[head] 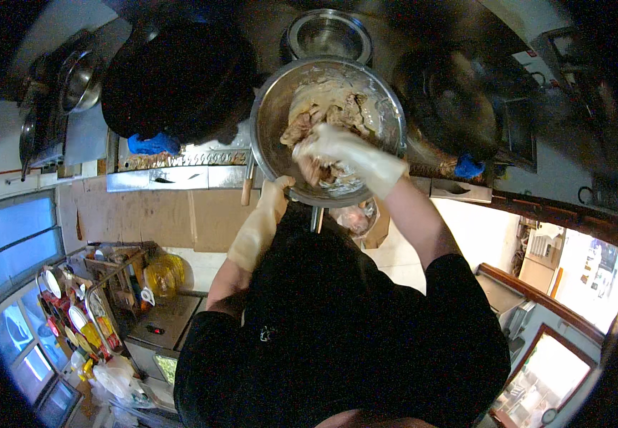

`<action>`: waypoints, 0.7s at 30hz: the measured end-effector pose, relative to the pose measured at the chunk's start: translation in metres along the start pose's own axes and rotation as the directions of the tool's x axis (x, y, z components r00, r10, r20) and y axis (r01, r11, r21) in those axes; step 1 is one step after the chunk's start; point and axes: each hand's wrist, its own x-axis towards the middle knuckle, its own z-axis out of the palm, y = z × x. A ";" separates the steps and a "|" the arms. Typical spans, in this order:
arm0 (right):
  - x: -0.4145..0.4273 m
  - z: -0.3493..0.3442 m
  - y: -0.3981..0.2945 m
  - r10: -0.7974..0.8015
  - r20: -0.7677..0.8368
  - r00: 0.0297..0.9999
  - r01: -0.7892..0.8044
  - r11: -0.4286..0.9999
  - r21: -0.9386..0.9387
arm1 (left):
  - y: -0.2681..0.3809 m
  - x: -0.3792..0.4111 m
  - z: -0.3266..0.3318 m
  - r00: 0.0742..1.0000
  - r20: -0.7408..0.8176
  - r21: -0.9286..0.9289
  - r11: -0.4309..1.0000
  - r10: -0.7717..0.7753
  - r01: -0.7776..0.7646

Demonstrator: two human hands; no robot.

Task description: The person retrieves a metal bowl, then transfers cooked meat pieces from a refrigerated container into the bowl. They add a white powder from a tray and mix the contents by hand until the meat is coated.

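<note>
A large round metal bowl (266, 112) holds pieces of meat (345, 113) coated in a pale, wet batter or marinade (309, 96). Gloved in pale rubber, my left hand (276, 192) grips the bowl's near left rim. My right hand (322, 147), in a matching glove, is down inside the bowl among the meat; motion blurs it, and its fingers are partly hidden, so whether they close on a piece cannot be told.
Behind the bowl stands a smaller round metal pot (330, 37). A large black wok (175, 80) with a blue cloth (153, 144) at its handle is on the left; another wok (448, 101) with a blue cloth (469, 166) is on the right.
</note>
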 end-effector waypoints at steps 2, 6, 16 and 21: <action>-0.003 0.021 -0.006 -0.103 -0.049 0.994 0.087 0.964 -0.251 | 0.009 0.011 0.014 0.998 0.070 -0.005 1.000 -0.001 0.002; 0.013 0.019 0.002 -0.004 -0.239 0.971 -0.031 0.989 -0.142 | 0.020 0.011 0.039 1.000 0.002 -0.092 0.996 -0.019 0.019; 0.082 0.005 0.054 -0.024 -0.359 0.933 -0.071 0.966 -0.247 | 0.048 0.014 0.074 0.935 -0.036 0.126 0.926 -0.354 0.355; 0.105 0.023 0.053 -0.103 -0.408 0.907 -0.174 0.792 -0.586 | 0.153 -0.028 0.057 0.648 0.448 0.822 0.568 -0.616 -0.028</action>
